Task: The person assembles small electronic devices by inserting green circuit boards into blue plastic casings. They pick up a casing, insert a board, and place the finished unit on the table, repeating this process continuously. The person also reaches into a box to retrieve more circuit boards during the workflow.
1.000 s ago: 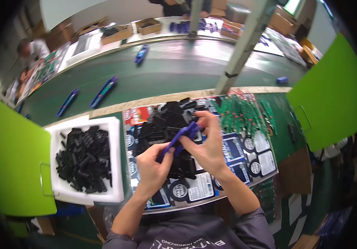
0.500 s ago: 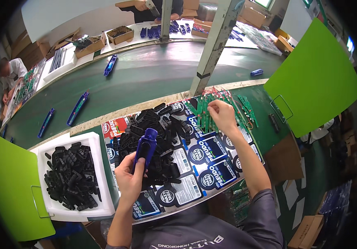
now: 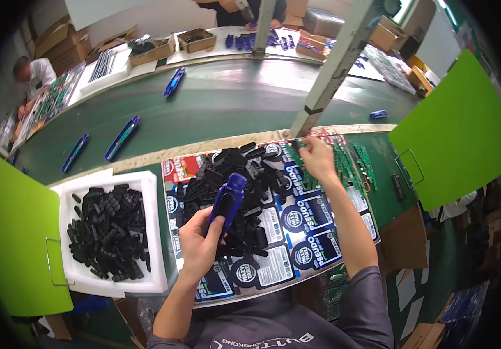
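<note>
My left hand [image 3: 199, 239] is closed around a long blue plastic housing [image 3: 236, 189], held tilted above a heap of black plastic parts [image 3: 212, 180]. A dark piece lies along the housing's face, under my thumb. At the back right of the printed sheet, my right hand [image 3: 319, 161] reaches into a pile of narrow green circuit boards [image 3: 343, 163] with thin red wires. Its fingertips are pinched together at the pile's left side. Whatever they grip is too hidden to make out.
A white foam tray [image 3: 156, 244] of black parts stands at left. Beyond the bench runs a green conveyor belt [image 3: 215, 104] carrying several blue housings [image 3: 123, 137]. A metal post [image 3: 326, 87] rises behind the boards. Green panels [image 3: 454, 134] flank both sides. Other people work across the belt.
The whole view has shifted, so the scene sits farther right. My right hand has moved a little left over the boards, still pinched. My left hand keeps hold of the blue housing.
</note>
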Available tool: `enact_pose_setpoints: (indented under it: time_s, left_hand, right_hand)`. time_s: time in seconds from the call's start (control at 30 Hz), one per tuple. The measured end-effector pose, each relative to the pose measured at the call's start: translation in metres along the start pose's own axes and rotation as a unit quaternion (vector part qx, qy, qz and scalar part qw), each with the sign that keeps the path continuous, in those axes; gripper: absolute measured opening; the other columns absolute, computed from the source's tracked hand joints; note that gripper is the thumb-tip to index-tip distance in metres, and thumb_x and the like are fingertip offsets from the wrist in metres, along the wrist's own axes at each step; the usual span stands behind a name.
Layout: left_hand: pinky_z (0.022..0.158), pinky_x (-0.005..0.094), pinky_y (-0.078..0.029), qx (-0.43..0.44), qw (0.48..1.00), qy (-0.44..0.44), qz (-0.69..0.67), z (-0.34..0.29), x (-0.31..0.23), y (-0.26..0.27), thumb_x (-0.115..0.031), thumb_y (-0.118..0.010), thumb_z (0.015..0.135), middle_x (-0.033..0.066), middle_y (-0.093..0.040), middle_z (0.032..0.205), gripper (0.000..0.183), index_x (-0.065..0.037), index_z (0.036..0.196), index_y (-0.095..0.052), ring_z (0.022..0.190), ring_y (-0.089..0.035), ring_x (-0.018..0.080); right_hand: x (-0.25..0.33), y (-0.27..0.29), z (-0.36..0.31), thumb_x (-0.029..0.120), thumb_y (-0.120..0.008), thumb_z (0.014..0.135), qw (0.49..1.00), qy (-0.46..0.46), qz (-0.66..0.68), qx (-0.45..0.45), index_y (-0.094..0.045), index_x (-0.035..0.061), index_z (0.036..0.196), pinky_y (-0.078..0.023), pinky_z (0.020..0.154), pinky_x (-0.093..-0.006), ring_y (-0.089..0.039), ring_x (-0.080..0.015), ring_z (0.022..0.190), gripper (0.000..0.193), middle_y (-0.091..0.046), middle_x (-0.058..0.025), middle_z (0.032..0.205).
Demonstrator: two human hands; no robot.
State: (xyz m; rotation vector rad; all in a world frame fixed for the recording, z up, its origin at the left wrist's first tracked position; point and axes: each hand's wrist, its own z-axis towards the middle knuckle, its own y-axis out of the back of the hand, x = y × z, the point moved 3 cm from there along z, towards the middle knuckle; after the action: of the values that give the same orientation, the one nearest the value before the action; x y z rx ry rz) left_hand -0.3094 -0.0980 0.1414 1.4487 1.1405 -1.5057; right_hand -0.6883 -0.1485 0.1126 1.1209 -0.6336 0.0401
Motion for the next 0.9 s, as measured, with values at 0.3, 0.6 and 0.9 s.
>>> enact_pose_setpoints:
  time_s: [0.3, 0.6, 0.9]
  left_hand:
    - [0.068, 0.0266, -0.056, 0.034, 0.987, 0.029, -0.155, 0.008, 0.0, 0.002, -0.021, -0.056, 0.11, 0.0122, -0.072, 0.104, 0.036, 0.001, 0.139, -0.055, 0.083, -0.066, 0.012]
    - [0.076, 0.0249, -0.058, 0.034, 0.976, 0.041, -0.212, 0.007, -0.004, 0.002, -0.033, -0.044, 0.114, 0.0072, -0.071, 0.109, 0.047, -0.002, 0.148, -0.052, 0.085, -0.067, 0.0082]
    - [0.073, 0.0257, -0.059, 0.039, 0.976, 0.032, -0.211, 0.005, -0.005, 0.002, -0.028, -0.043, 0.114, 0.0056, -0.072, 0.108, 0.042, -0.001, 0.145, -0.054, 0.086, -0.067, 0.0078]
  right_hand:
    - [0.145, 0.08, -0.082, -0.006, -0.065, 0.095, 0.877, 0.047, 0.464, 0.112, -0.049, -0.0057, 0.138, -0.057, 0.065, -0.0249, -0.067, -0.0108, 0.082, 0.046, -0.059, -0.0079, 0.108]
    - [0.215, 0.055, -0.134, -0.007, -0.065, 0.096, 0.832, 0.092, 0.536, 0.112, -0.057, -0.0051, 0.13, -0.059, 0.062, -0.0252, -0.072, -0.0131, 0.08, 0.035, -0.065, -0.0087, 0.099]
    - [0.208, 0.034, -0.143, -0.009, -0.062, 0.098, 0.87, 0.194, 0.439, 0.114, -0.055, -0.0063, 0.128, -0.063, 0.067, -0.0243, -0.074, -0.0161, 0.088, 0.031, -0.063, -0.0114, 0.104]
